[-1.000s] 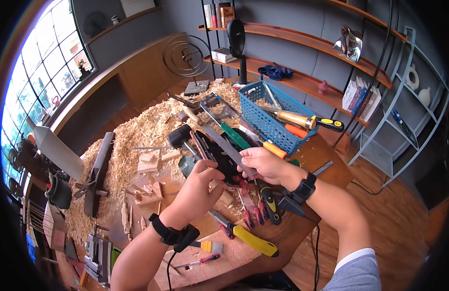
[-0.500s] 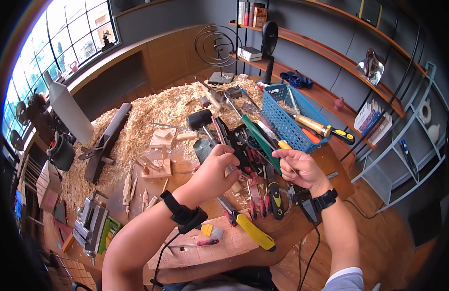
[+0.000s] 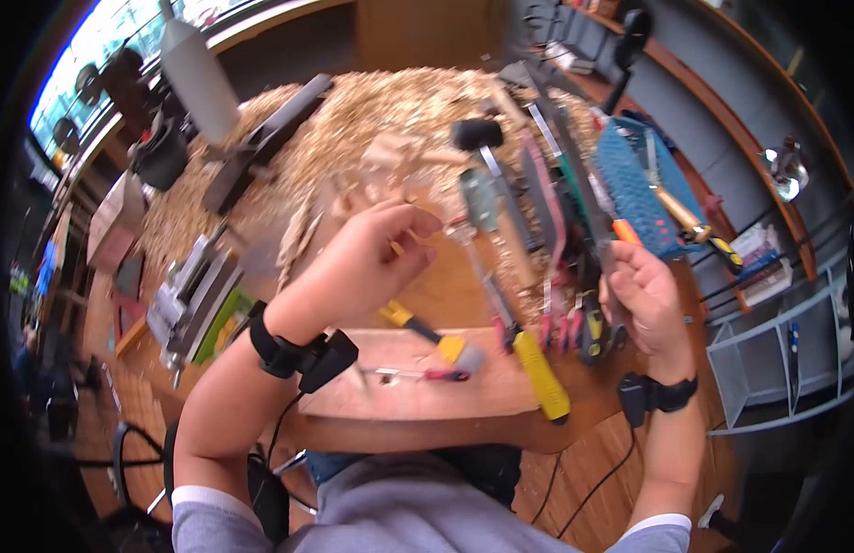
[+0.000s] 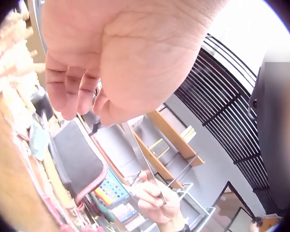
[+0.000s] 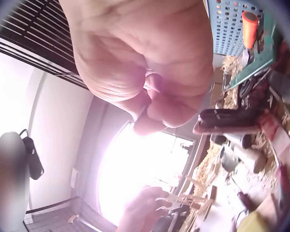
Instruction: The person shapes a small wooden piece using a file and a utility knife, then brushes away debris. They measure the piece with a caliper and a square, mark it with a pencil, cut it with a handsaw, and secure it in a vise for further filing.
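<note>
My right hand (image 3: 644,300) pinches one end of a long flat grey metal strip (image 4: 141,159) between thumb and fingers. The strip points away over the tools on the right side of the workbench. My left hand (image 3: 364,253) hovers over the bench's middle, holding nothing, its fingers loosely bent; the left wrist view shows its palm. A black-headed mallet (image 3: 478,135) lies beyond it. Beneath the hands are a yellow-handled tool (image 3: 543,380), a brush (image 3: 461,352) and a red-handled screwdriver (image 3: 445,375) on a pale wooden board (image 3: 418,398). In the right wrist view the palm hides the strip.
Wood shavings (image 3: 390,101) cover the far bench. A blue perforated basket (image 3: 620,170) of tools stands at the right, near shelves. At the left are a metal vise (image 3: 194,297) and a long dark wooden tool (image 3: 265,147). Cables hang from both wrist cameras.
The head view has tilted down and turned left. My right hand keeps the metal strip, swinging it to point more straight ahead. My hands have moved farther apart.
</note>
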Tool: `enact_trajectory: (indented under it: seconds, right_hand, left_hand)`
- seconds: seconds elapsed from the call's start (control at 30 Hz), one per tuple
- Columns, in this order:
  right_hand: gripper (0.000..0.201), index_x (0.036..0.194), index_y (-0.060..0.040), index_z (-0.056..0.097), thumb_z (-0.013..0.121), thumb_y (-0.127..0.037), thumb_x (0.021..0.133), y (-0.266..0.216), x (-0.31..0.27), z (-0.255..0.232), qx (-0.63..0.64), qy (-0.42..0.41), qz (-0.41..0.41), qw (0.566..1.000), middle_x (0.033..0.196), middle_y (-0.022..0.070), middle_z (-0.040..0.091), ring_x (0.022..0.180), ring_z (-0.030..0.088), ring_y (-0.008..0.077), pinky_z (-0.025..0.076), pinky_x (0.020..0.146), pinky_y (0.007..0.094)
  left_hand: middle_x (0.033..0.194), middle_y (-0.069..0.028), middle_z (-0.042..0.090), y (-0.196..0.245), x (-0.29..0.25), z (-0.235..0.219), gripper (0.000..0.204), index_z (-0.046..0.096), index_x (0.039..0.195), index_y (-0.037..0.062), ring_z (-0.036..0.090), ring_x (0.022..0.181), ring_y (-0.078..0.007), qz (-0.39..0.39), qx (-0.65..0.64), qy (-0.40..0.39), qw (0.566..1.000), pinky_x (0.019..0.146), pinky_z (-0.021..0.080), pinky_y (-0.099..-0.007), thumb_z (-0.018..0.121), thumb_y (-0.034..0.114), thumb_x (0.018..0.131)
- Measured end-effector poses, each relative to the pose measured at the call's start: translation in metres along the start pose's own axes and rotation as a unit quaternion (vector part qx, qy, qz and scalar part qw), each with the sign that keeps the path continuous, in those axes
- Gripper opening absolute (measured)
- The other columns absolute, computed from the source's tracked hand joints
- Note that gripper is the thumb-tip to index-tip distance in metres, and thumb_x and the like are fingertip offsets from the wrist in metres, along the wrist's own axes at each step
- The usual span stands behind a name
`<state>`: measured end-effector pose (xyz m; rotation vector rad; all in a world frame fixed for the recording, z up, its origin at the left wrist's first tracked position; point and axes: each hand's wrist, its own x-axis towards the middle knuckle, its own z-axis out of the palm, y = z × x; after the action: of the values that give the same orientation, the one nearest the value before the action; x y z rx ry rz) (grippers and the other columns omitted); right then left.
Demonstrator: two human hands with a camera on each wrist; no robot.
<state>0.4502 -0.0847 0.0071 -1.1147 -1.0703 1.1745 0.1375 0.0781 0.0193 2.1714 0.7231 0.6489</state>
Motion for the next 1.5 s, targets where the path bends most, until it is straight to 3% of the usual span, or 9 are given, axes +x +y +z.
enact_trajectory:
  seconds: [0.13, 0.33, 0.43, 0.6, 0.9, 1.07, 1.23, 1.33, 1.5]
  right_hand:
    - [0.032, 0.124, 0.0028, 0.05, 0.062, -0.011, 0.097, 0.005, -0.002, 0.038, -0.049, -0.038, 0.046, 0.997, 0.1, 0.0052, 0.066, 0.085, 0.062, 0.0081, 0.051, 0.078, 0.0225]
    - [0.04, 0.128, 0.0009, 0.045, 0.061, 0.0, 0.091, 0.028, -0.014, 0.111, 0.021, -0.116, 0.103, 0.988, 0.106, 0.0102, 0.064, 0.092, 0.065, 0.0169, 0.054, 0.083, 0.0333]
    - [0.042, 0.13, 0.0003, 0.044, 0.059, 0.0, 0.091, 0.047, -0.01, 0.144, 0.029, -0.122, 0.143, 0.982, 0.116, 0.0088, 0.06, 0.098, 0.06, 0.0122, 0.051, 0.082, 0.0292]
    - [0.033, 0.126, -0.0008, 0.044, 0.054, -0.003, 0.094, 0.06, -0.025, 0.182, 0.036, -0.132, 0.236, 0.962, 0.098, 0.0032, 0.056, 0.077, 0.057, 0.0062, 0.049, 0.067, 0.0251]
    - [0.023, 0.116, -0.0016, 0.044, 0.055, -0.012, 0.099, 0.092, -0.021, 0.202, -0.069, -0.104, 0.216, 0.968, 0.088, 0.0012, 0.054, 0.071, 0.053, 0.0058, 0.047, 0.062, 0.0246]
    - [0.019, 0.109, -0.0005, 0.053, 0.061, -0.012, 0.096, 0.106, -0.006, 0.191, -0.218, -0.056, 0.055, 0.973, 0.086, 0.0039, 0.058, 0.073, 0.054, 0.0093, 0.046, 0.064, 0.0282]
    - [0.032, 0.107, -0.0005, 0.057, 0.075, -0.018, 0.088, 0.073, -0.009, 0.181, -0.219, -0.08, 0.081, 0.969, 0.083, 0.0068, 0.062, 0.07, 0.059, 0.012, 0.047, 0.063, 0.0276]
    - [0.042, 0.099, -0.0032, 0.062, 0.087, -0.027, 0.076, 0.073, -0.02, 0.154, -0.3, -0.135, 0.01, 0.944, 0.075, 0.0036, 0.063, 0.064, 0.059, 0.0123, 0.048, 0.06, 0.0274]
    - [0.035, 0.097, -0.0039, 0.061, 0.084, -0.024, 0.08, 0.057, -0.028, 0.132, -0.351, -0.17, -0.004, 0.921, 0.075, 0.0055, 0.063, 0.062, 0.059, 0.0139, 0.046, 0.058, 0.0278]
  left_hand:
    - [0.099, -0.0041, 0.063, -0.026, -0.061, -0.037, 0.023, 0.065, 0.112, 0.0031, 0.06, 0.083, -0.0112, -0.089, 0.017, -0.026, 0.996, 0.07, 0.049, -0.0251, 0.065, 0.002, 0.089]
    - [0.116, -0.0095, 0.058, -0.055, -0.12, -0.049, 0.031, 0.065, 0.115, 0.0014, 0.061, 0.082, -0.0162, -0.115, 0.061, -0.066, 0.989, 0.071, 0.051, -0.0282, 0.067, -0.004, 0.085]
    - [0.116, -0.0096, 0.058, -0.064, -0.126, -0.042, 0.032, 0.064, 0.116, 0.0008, 0.061, 0.082, -0.0161, -0.095, 0.025, -0.071, 0.993, 0.071, 0.052, -0.0285, 0.068, -0.003, 0.084]
    - [0.111, -0.0111, 0.058, -0.074, -0.127, -0.036, 0.03, 0.064, 0.111, -0.0002, 0.061, 0.078, -0.018, -0.068, 0.014, -0.081, 0.994, 0.068, 0.051, -0.0296, 0.071, -0.003, 0.082]
    - [0.096, -0.0091, 0.057, -0.083, -0.139, -0.036, 0.018, 0.061, 0.093, -0.0004, 0.061, 0.077, -0.0203, -0.038, 0.02, -0.072, 0.996, 0.067, 0.051, -0.0302, 0.071, -0.005, 0.079]
    - [0.093, -0.0097, 0.061, -0.078, -0.141, -0.036, 0.017, 0.062, 0.092, 0.0, 0.063, 0.077, -0.0228, -0.07, 0.006, -0.065, 0.995, 0.067, 0.051, -0.0317, 0.071, -0.006, 0.078]
    - [0.089, -0.01, 0.063, -0.086, -0.146, -0.039, 0.016, 0.063, 0.091, 0.0003, 0.063, 0.077, -0.0243, -0.043, 0.024, -0.044, 0.998, 0.067, 0.051, -0.0325, 0.071, -0.006, 0.079]
    - [0.087, -0.0104, 0.062, -0.085, -0.147, -0.04, 0.015, 0.063, 0.091, 0.0003, 0.063, 0.076, -0.0246, -0.047, -0.001, -0.044, 0.998, 0.067, 0.051, -0.0323, 0.07, -0.007, 0.08]
    - [0.088, -0.0102, 0.062, -0.085, -0.146, -0.039, 0.014, 0.063, 0.092, -0.0009, 0.063, 0.075, -0.0226, -0.066, -0.042, -0.045, 0.996, 0.066, 0.05, -0.031, 0.069, -0.007, 0.081]
